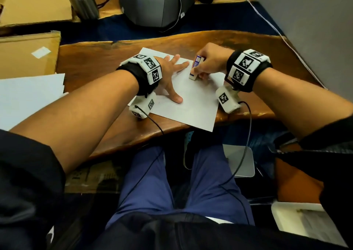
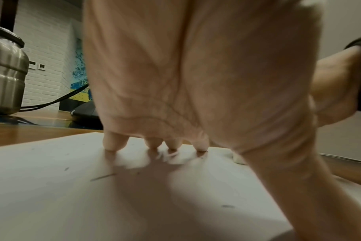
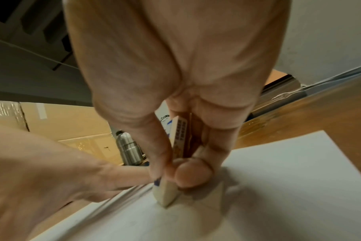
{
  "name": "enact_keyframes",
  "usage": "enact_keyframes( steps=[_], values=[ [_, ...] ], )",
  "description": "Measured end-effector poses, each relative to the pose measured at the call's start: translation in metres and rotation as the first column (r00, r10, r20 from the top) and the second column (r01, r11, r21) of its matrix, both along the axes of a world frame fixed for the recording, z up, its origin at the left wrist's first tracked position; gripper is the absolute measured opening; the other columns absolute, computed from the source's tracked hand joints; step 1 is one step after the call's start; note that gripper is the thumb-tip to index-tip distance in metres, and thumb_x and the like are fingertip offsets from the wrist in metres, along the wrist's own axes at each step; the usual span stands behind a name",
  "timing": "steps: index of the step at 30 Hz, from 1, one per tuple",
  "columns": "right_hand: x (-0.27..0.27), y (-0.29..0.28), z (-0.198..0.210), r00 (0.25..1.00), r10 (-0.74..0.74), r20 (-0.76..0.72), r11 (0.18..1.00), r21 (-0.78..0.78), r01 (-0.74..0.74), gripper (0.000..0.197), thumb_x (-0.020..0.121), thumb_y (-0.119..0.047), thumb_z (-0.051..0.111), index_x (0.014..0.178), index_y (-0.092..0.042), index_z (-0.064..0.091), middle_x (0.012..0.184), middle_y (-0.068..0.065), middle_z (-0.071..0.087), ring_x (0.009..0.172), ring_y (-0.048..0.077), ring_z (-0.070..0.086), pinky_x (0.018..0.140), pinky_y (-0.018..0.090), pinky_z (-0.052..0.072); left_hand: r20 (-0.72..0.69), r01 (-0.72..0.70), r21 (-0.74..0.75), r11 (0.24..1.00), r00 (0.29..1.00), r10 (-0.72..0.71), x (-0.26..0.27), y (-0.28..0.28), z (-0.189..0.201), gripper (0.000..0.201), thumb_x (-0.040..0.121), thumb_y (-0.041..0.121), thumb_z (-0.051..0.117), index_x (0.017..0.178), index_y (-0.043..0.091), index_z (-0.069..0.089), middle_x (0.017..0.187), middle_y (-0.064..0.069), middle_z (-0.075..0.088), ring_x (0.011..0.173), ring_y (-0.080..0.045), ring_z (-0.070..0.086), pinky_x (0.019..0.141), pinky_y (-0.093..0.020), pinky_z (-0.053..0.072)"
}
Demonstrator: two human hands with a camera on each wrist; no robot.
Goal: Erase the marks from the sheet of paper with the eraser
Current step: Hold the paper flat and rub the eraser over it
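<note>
Left wrist only: pencil marks (image 2: 102,177)

White eraser (image 1: 193,74) in a purple sleeve stands tip-down on the white sheet (image 1: 193,104).

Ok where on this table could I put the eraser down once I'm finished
Bare wood lies on the table between the cardboard box and the sheet of paper, and along the far edge behind the sheet. The sheet itself is crowded: the left hand presses it flat, and the right hand holds the eraser on it.
</note>
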State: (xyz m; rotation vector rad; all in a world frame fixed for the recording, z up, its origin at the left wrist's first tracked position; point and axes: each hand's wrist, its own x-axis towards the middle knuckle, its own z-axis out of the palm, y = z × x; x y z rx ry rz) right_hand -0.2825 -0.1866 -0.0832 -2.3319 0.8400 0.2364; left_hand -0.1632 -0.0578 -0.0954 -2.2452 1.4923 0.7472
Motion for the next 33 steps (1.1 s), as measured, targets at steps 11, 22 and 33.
enact_keyframes(
  steps=[11, 22, 33],
  values=[
    [-0.001, 0.011, -0.009, 0.992, -0.110, 0.060, 0.994, 0.019, 0.109, 0.025, 0.086, -0.023, 0.075, 0.107, -0.010, 0.070, 0.092, 0.005, 0.073, 0.082, 0.016, 0.072, 0.080, 0.032, 0.060, 0.032, -0.004, 0.021, 1.000, 0.999, 0.003, -0.003, -0.003, 0.001, 0.148, 0.036, 0.080, 0.072, 0.147, 0.048, -0.021, 0.160, 0.007, -0.025, 0.150, -0.027, -0.012, 0.117, -0.061, 0.008],
    [0.000, 0.020, -0.005, 0.989, -0.140, 0.047, 0.990, -0.013, 0.141, 0.032, 0.083, -0.025, 0.078, 0.110, -0.011, 0.069, 0.095, 0.005, 0.073, 0.086, 0.018, 0.072, 0.079, 0.031, 0.060, 0.030, -0.004, 0.014, 1.000, 1.000, 0.004, -0.002, -0.003, -0.001, 0.148, 0.037, 0.080, 0.073, 0.148, 0.046, -0.020, 0.160, 0.007, -0.025, 0.150, -0.027, -0.012, 0.117, -0.061, 0.008],
    [-0.002, 0.025, -0.002, 0.978, -0.179, 0.110, 0.984, 0.024, 0.178, 0.020, 0.086, -0.023, 0.075, 0.102, -0.012, 0.069, 0.086, 0.003, 0.072, 0.074, 0.012, 0.071, 0.065, 0.024, 0.059, 0.030, 0.004, 0.012, 1.000, 1.000, -0.004, -0.002, -0.001, -0.001, 0.149, 0.034, 0.082, 0.071, 0.148, 0.047, -0.019, 0.161, 0.006, -0.024, 0.150, -0.028, -0.010, 0.117, -0.061, 0.009]
  ],
)
